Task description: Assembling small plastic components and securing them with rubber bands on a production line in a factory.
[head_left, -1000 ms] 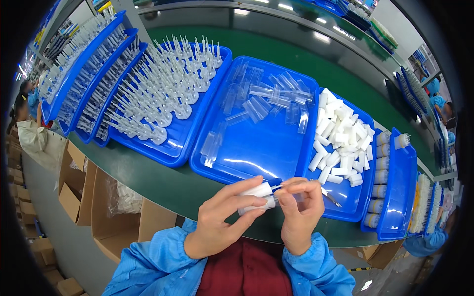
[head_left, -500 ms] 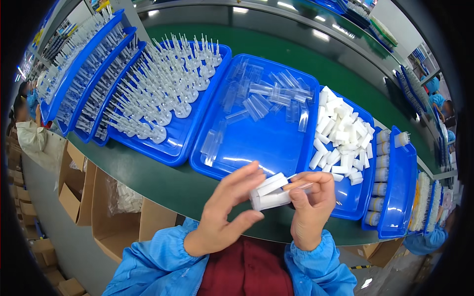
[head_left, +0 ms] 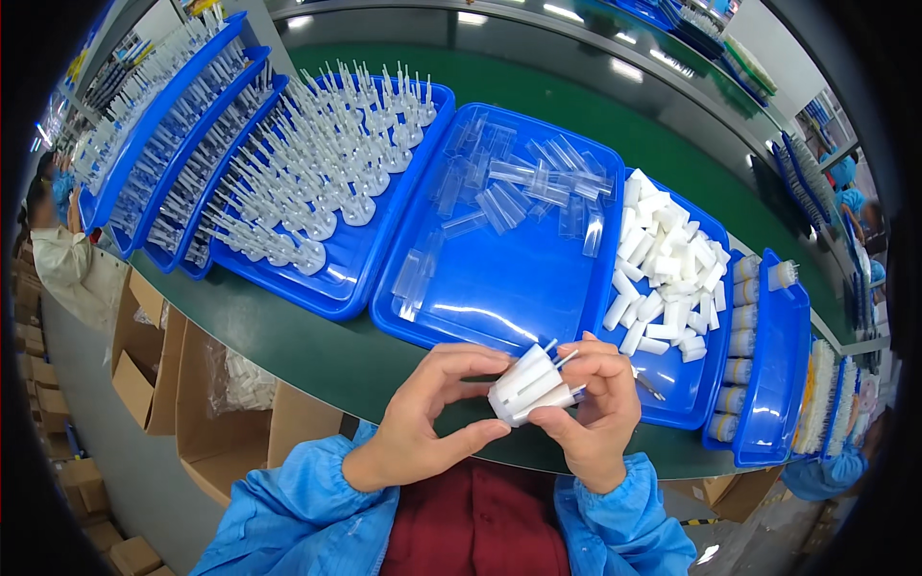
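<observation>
In front of my chest is a small assembly (head_left: 528,386) of white blocks grouped side by side, with thin pins sticking out of its upper right end. My left hand (head_left: 423,418) pinches its lower left end between thumb and fingers. On the other side my right hand (head_left: 597,408) grips the blocks near the pins, thumb below and fingers above. Its fingers partly hide that end. Just beyond the hands, a blue tray (head_left: 499,288) carries thin clear plastic pieces (head_left: 504,206). To the right, another blue tray (head_left: 677,398) bears a pile of loose white blocks (head_left: 667,264).
Trays of upright pin-topped clear parts (head_left: 317,173) stand at the left on the green table (head_left: 288,346). White cylindrical pieces (head_left: 740,341) line a blue tray (head_left: 778,384) farther right. Open cardboard boxes (head_left: 226,422) sit below the table's left edge. Other people are at both sides.
My left fingers have come down and closed on the assembly. The white blocks now sit closer together, with the pins more visible. My right hand has shifted slightly left.
</observation>
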{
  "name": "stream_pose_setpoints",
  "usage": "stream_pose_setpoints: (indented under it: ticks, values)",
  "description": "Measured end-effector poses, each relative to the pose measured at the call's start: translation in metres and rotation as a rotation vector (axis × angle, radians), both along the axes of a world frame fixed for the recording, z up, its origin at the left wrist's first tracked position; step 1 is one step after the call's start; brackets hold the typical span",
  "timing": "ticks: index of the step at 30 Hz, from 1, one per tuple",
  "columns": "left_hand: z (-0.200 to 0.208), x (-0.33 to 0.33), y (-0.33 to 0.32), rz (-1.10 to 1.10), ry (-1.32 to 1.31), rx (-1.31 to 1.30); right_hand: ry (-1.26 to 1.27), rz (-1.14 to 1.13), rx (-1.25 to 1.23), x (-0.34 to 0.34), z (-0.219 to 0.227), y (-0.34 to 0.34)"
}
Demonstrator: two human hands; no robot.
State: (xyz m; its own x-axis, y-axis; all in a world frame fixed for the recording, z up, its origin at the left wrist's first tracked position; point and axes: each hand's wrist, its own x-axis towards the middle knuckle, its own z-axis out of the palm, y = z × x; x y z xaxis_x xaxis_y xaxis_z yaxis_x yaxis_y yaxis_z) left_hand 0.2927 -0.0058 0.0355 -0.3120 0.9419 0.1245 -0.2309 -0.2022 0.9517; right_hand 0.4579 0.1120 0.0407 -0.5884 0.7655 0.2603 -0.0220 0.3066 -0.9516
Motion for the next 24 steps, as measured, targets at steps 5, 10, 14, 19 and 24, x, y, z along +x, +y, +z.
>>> stream_pose_setpoints:
  ticks: [5,10,14,19,24]
  values:
    - [0.003,-0.012,0.004,-0.123,0.157,0.044,-0.038,0.067,0.083,0.001,0.009,0.008]
    - [0.000,-0.009,0.000,-0.134,-0.065,-0.058,-0.122,0.146,0.224,-0.001,0.011,0.008]
    - [-0.006,-0.014,-0.002,-0.058,-0.197,-0.066,-0.259,0.208,0.286,-0.013,0.020,0.041]
    - [-0.005,-0.014,-0.006,-0.060,-0.202,-0.061,-0.720,-0.283,0.956,-0.049,0.015,0.117]
    - [-0.006,-0.024,-0.014,0.070,-0.174,-0.036,-0.791,-0.014,0.824,-0.047,-0.001,0.102]
